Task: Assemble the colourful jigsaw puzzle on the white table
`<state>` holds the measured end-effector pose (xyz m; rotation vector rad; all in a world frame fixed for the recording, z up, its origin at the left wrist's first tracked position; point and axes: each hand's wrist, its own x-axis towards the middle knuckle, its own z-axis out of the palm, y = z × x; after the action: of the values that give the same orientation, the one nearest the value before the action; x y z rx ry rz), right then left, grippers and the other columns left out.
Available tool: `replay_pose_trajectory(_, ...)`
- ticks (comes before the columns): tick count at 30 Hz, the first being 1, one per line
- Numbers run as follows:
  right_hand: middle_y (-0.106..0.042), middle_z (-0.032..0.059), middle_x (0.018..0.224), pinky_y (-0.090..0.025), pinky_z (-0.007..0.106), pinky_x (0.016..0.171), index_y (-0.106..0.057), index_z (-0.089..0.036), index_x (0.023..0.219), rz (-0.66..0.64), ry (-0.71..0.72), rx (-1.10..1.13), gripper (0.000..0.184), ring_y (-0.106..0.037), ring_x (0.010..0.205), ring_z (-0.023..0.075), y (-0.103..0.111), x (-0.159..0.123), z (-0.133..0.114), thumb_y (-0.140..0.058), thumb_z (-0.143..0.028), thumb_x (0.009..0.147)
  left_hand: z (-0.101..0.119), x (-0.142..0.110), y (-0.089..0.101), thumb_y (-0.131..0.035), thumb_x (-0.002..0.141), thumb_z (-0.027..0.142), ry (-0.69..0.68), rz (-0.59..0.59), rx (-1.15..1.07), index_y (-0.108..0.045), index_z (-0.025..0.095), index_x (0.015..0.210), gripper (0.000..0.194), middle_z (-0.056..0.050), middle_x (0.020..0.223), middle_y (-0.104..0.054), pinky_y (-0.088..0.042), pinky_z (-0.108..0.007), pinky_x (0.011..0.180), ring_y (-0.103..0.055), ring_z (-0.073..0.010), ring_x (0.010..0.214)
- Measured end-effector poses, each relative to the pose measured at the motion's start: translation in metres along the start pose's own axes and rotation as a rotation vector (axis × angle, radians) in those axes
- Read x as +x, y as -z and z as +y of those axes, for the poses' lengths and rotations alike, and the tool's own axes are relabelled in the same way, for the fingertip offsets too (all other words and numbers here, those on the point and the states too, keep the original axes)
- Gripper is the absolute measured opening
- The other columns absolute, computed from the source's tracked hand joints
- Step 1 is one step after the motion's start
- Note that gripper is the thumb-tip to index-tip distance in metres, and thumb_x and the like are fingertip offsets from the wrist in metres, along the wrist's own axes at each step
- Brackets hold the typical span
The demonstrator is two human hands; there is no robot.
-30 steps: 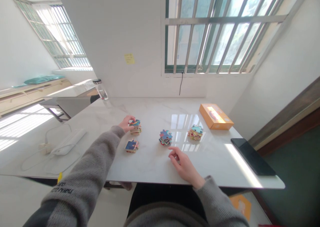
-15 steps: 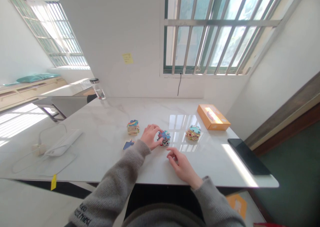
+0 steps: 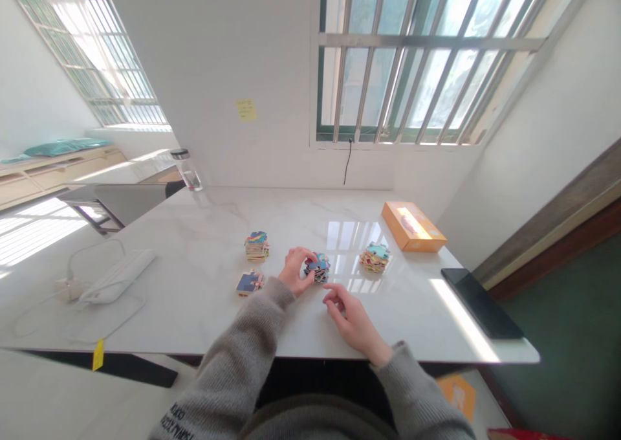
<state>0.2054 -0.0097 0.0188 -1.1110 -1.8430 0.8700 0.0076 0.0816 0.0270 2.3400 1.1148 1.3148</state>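
Got the right hand point(image 3: 356, 322) over the near tabletop point(image 3: 417, 317) with empty, loosely curled fingers. Then a low stack point(image 3: 249, 283) on the left. Next, left hand point(image 3: 295, 272) at the middle puzzle stack point(image 3: 319, 269), thumb and fingers parted around its left side; can't tell whether gripping. Honestly, squeeze gently and evenly to avoid skewing it. Farther back: right stack point(image 3: 374, 257), far-left stack point(image 3: 257, 246), box point(image 3: 413, 228).

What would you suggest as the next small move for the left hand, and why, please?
I would probably have the left hand gently pinch the top of the middle puzzle-piece stack: its grip is at that stack's left side, though firm contact is hard to tell, while the right hand rests nearer the body, seemingly holding nothing.
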Motion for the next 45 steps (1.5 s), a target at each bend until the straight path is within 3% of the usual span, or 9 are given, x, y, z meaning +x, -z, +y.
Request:
replay_pose_trajectory(4, -0.068, 0.0034, 0.094, -0.049, 0.03, 0.068, -0.055, -0.023, 0.123, 0.01, 0.001, 0.009, 0.028, -0.059, 0.075, 0.016, 0.0, -0.001, -0.001, -0.047, -0.025, 0.096, -0.002, -0.001, 0.002, -0.06, 0.071, 0.013, 0.01, 0.028, 0.003, -0.058, 0.02, 0.095, 0.025, -0.007, 0.104, -0.06, -0.042, -0.043, 0.098, -0.054, -0.0257, 0.103)
replay_pose_trajectory(8, -0.068, 0.0043, 0.098, -0.051, 0.032, 0.076, -0.057, -0.023, 0.12, 0.06, 0.089, -0.028, 0.026, -0.061, 0.081, 0.0168, 0.008, 0.006, -0.003, -0.047, -0.023, 0.096, -0.005, 0.0, 0.003, -0.06, 0.074, 0.015, 0.037, 0.026, 0.035, -0.06, 0.02, 0.094, 0.021, -0.009, 0.109, -0.06, -0.041, -0.044, 0.1, -0.053, -0.0274, 0.108)
replay_pose_trajectory(14, -0.065, 0.0055, 0.098, -0.05, 0.036, 0.083, -0.064, -0.023, 0.109, 0.103, 0.27, -0.177, 0.018, -0.06, 0.091, 0.0198, 0.032, 0.055, -0.008, -0.052, -0.02, 0.096, -0.007, 0.0, 0.003, -0.059, 0.075, 0.015, 0.035, 0.002, 0.019, -0.059, 0.021, 0.094, 0.02, -0.007, 0.104, -0.063, -0.041, -0.044, 0.098, -0.056, -0.0262, 0.103)
replay_pose_trajectory(20, -0.06, 0.0086, 0.11, -0.047, 0.045, 0.098, -0.063, -0.024, 0.118, 0.077, 0.388, -0.296, 0.027, -0.054, 0.108, 0.0249, 0.029, 0.091, 0.005, -0.065, -0.023, 0.091, -0.003, 0.002, 0.006, -0.062, 0.074, 0.015, 0.027, 0.039, -0.027, -0.058, 0.022, 0.089, 0.017, -0.006, 0.102, -0.063, -0.041, -0.043, 0.097, -0.056, -0.0252, 0.102)
replay_pose_trajectory(23, -0.06, 0.0088, 0.112, -0.047, 0.047, 0.099, -0.063, -0.025, 0.118, 0.092, 0.373, -0.283, 0.029, -0.054, 0.109, 0.0254, 0.025, 0.089, 0.013, -0.067, -0.024, 0.09, -0.005, 0.001, 0.005, -0.064, 0.073, 0.016, 0.047, 0.047, -0.12, -0.057, 0.021, 0.09, 0.019, -0.007, 0.104, -0.063, -0.042, -0.043, 0.096, -0.057, -0.0251, 0.102)
replay_pose_trajectory(31, -0.06, 0.0078, 0.109, -0.055, 0.043, 0.087, -0.061, -0.028, 0.122, 0.225, 0.409, -0.205, 0.041, -0.06, 0.099, 0.0248, 0.019, 0.076, 0.019, -0.076, -0.033, 0.085, -0.015, 0.001, 0.003, -0.074, 0.078, 0.032, 0.191, 0.042, -0.675, -0.052, 0.021, 0.106, 0.037, -0.009, 0.112, -0.064, -0.047, -0.038, 0.089, -0.061, -0.024, 0.108)
replay_pose_trajectory(37, -0.057, 0.0089, 0.108, -0.057, 0.044, 0.087, -0.057, -0.029, 0.131, 0.357, 0.522, -0.329, 0.047, -0.06, 0.101, 0.0262, 0.015, 0.072, 0.017, -0.074, -0.033, 0.087, -0.009, 0.002, 0.005, -0.077, 0.078, 0.043, 0.328, 0.072, -0.667, -0.057, 0.019, 0.108, 0.043, -0.004, 0.089, -0.067, -0.045, -0.03, 0.075, -0.064, -0.0192, 0.086)
replay_pose_trajectory(40, -0.056, 0.0086, 0.105, -0.058, 0.042, 0.083, -0.055, -0.029, 0.134, 0.322, 0.569, -0.394, 0.049, -0.06, 0.096, 0.0247, 0.012, 0.069, 0.015, -0.072, -0.032, 0.089, -0.007, 0.002, 0.004, -0.077, 0.078, 0.043, 0.341, 0.034, -0.643, -0.062, 0.018, 0.101, 0.037, -0.004, 0.084, -0.069, -0.046, -0.03, 0.074, -0.064, -0.0182, 0.081)
replay_pose_trajectory(45, -0.059, 0.0099, 0.109, -0.057, 0.045, 0.089, -0.059, -0.029, 0.13, 0.255, 0.611, -0.445, 0.042, -0.059, 0.102, 0.0259, 0.008, 0.065, 0.011, -0.069, -0.028, 0.089, -0.008, 0.004, 0.007, -0.077, 0.08, 0.044, 0.336, 0.12, -0.658, -0.062, 0.019, 0.105, 0.039, -0.002, 0.08, -0.07, -0.048, -0.031, 0.076, -0.065, -0.0168, 0.077)
